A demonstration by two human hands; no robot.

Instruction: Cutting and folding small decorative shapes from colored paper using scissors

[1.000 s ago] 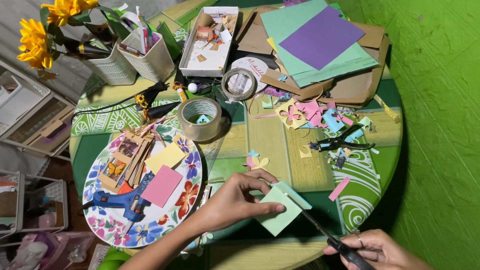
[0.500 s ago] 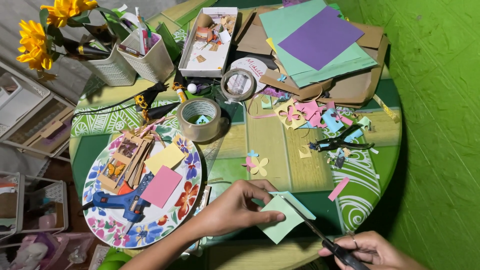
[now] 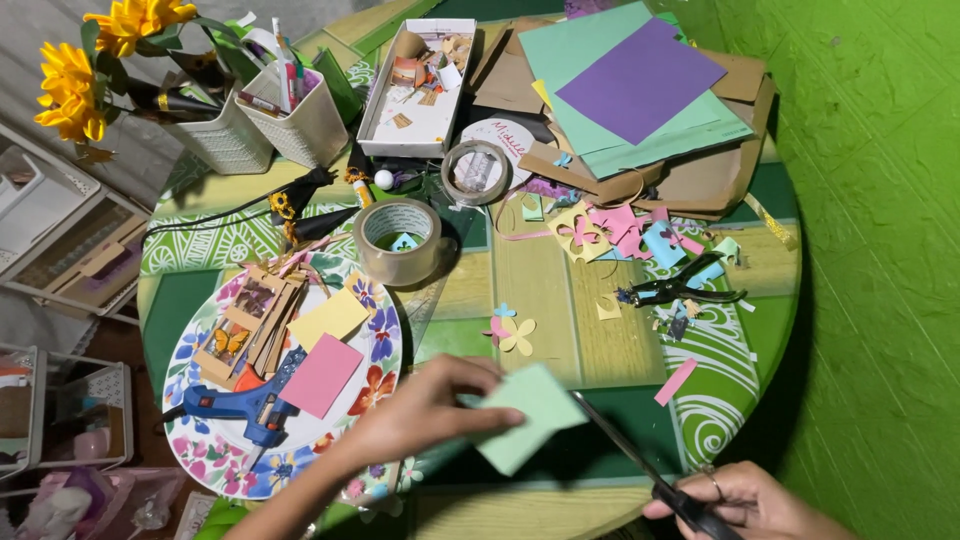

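At the near edge of the round green table point(image 3: 560, 300), the left hand point(image 3: 425, 405) pinches a pale green paper piece point(image 3: 530, 415) between thumb and fingers, holding it just above the tabletop. The right hand point(image 3: 745, 500) is closed around the handles of black scissors point(image 3: 640, 465), whose blades point up-left and meet the paper's right edge. A floral plate point(image 3: 380, 330) carrying a blue glue gun point(image 3: 240, 408) lies toward the table's left edge.

Light: even, fairly bright from overhead.
Shadows: dark band along the table point(image 3: 770, 330) edge, right side.
Focus: sharp mid-table; left hand point(image 3: 425, 405) slightly soft.
Glare: none.
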